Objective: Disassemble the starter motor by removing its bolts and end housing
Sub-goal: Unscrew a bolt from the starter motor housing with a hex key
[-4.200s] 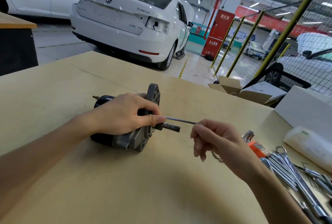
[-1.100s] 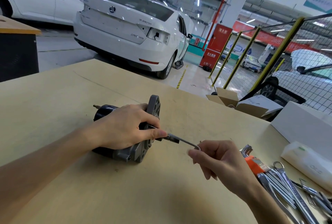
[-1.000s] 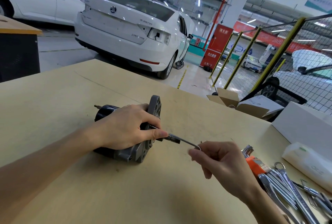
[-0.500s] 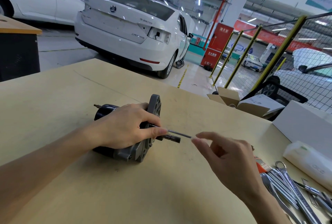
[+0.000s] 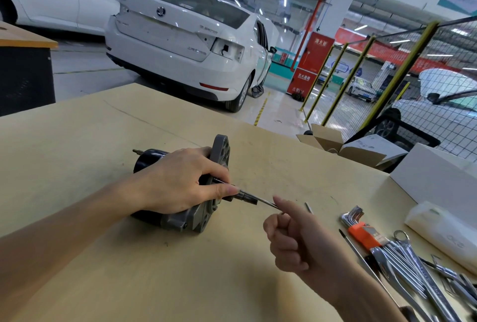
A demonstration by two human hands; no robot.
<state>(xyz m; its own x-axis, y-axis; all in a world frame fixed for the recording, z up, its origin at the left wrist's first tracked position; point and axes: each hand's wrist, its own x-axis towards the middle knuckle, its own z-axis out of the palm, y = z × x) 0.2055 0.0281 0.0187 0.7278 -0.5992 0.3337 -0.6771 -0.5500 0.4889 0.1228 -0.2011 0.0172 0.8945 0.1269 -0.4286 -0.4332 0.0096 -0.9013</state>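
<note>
Starter motor [image 5: 165, 214] lies mid-table [image 5: 77, 141]; left hand [image 5: 178, 182] curled round its body, thumb on the shaft. Right hand [image 5: 296, 239] curls, pinching the thin bolt [image 5: 263, 201] sticking out rightward from the end housing [image 5: 219, 151].

The bench [image 5: 103, 270] is showing pale yellowish wood; the starter motor [image 5: 148, 160] is showing a black body and a grey end housing [image 5: 219, 151]; the hex key set [image 5: 361, 230] is sitting in an orange holder; the spanners [image 5: 413, 270] are gleaming silver; the car [image 5: 180, 45] is showing white
</note>
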